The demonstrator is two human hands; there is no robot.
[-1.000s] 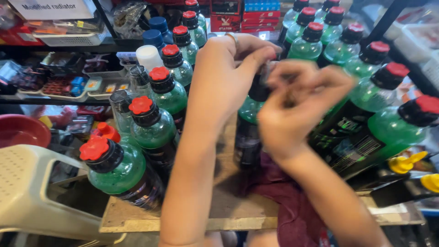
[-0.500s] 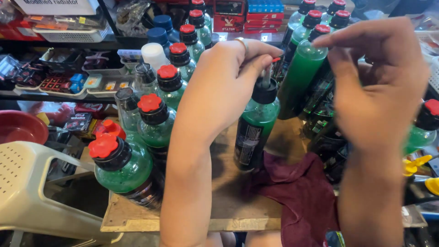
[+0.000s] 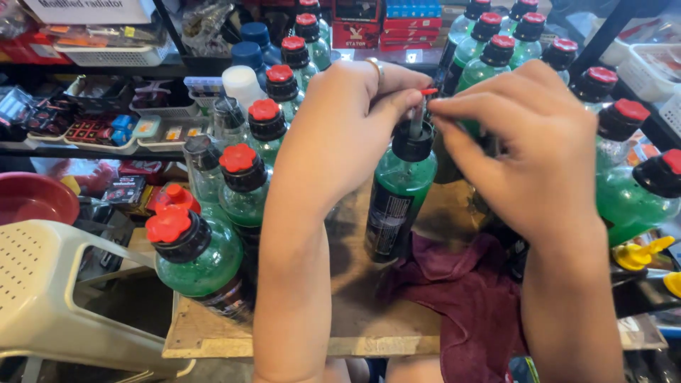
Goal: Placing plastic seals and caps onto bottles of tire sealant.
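A green bottle (image 3: 397, 195) with a black collar and dark label stands upright on a worn wooden board (image 3: 355, 323). My left hand (image 3: 347, 135) wraps the bottle's neck from the left, a ring on one finger. My right hand (image 3: 528, 152) pinches a small red tip (image 3: 428, 91) on the thin spout above the black collar. To the left of the bottle stand several green bottles with red caps (image 3: 202, 245), and more stand behind it.
A maroon cloth (image 3: 468, 298) lies on the board under my right forearm. A white plastic stool (image 3: 50, 291) and a red bowl (image 3: 32, 198) are at left. Shelves with trays of small parts (image 3: 106, 128) and white baskets (image 3: 656, 64) run behind. Yellow nozzles (image 3: 638, 252) lie at right.
My right hand lifted up and away, then came back down to the spout top, now pinching the red tip. My left hand kept hold of the bottle neck.
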